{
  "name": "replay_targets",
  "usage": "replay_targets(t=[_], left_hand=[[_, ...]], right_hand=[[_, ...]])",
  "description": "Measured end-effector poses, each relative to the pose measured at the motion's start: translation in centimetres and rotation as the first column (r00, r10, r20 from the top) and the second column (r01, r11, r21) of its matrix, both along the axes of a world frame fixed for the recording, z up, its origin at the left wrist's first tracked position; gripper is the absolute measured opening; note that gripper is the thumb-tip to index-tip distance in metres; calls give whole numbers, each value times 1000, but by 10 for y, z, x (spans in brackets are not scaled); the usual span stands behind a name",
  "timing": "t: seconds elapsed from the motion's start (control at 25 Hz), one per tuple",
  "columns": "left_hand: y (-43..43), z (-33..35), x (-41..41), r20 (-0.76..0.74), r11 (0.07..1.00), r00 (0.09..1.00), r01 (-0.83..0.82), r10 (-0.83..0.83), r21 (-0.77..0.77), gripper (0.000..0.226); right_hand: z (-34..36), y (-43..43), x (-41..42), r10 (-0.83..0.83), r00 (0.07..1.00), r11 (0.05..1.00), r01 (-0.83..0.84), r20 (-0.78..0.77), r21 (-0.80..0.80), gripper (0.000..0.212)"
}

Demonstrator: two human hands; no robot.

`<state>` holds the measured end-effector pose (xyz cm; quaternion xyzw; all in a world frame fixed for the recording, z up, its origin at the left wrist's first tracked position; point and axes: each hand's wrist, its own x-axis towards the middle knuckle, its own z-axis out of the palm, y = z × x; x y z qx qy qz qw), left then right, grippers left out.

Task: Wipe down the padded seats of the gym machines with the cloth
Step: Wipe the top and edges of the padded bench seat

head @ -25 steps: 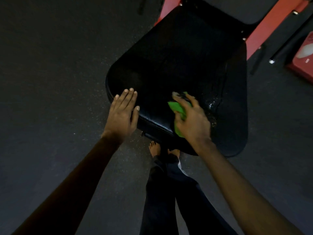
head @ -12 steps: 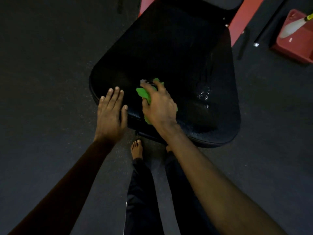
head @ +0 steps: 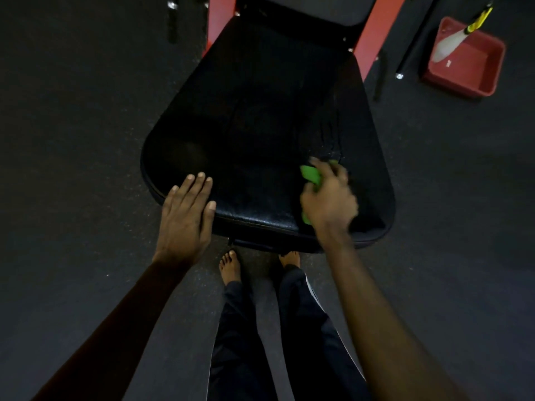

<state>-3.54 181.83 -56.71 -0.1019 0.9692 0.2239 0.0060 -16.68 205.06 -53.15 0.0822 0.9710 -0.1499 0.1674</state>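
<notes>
A black padded seat (head: 254, 120) on a red machine frame (head: 376, 30) fills the middle of the view. My right hand (head: 328, 198) presses a bright green cloth (head: 310, 175) onto the seat's near right part; the hand is blurred with motion. Wet streaks glisten on the padding just beyond the cloth. My left hand (head: 185, 215) lies flat, fingers together, on the seat's near left corner and holds nothing.
A red tub (head: 486, 73) with a white spray bottle (head: 447, 46) in it stands on the dark floor at the far right. Dark metal bars (head: 405, 56) lie beside the frame. My bare feet (head: 230, 266) stand just under the seat's front edge.
My right hand has swept the green cloth from the seat's near left, beside my left hand, over to the near right. My left hand stays on the corner.
</notes>
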Motion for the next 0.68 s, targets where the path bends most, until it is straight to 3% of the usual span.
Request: replay_targets(t=[0.12,0.2,0.28,0.48,0.68], left_hand=[[-2,0,0,25,1000,1000,15,-16,5,52],[-3,2,0,47,1000,998,30,-30,5,53],[-3,4,0,59,999,998,32,-32,2,54],[3,9,-3,65,1000,998,-5,5,-6,54],[28,12,-17,53,998,997,62,-62,9,53]], right_hand=[[-6,-58,0,213,977,970,-214,-17,-118,57],[-5,-45,1,312,949,940,-314,-32,-131,57],[-2,5,-2,255,967,964,-256,-31,-66,56],[15,108,-2,-76,997,996,75,19,50,48],[20,57,24,60,998,998,-58,-33,32,52]])
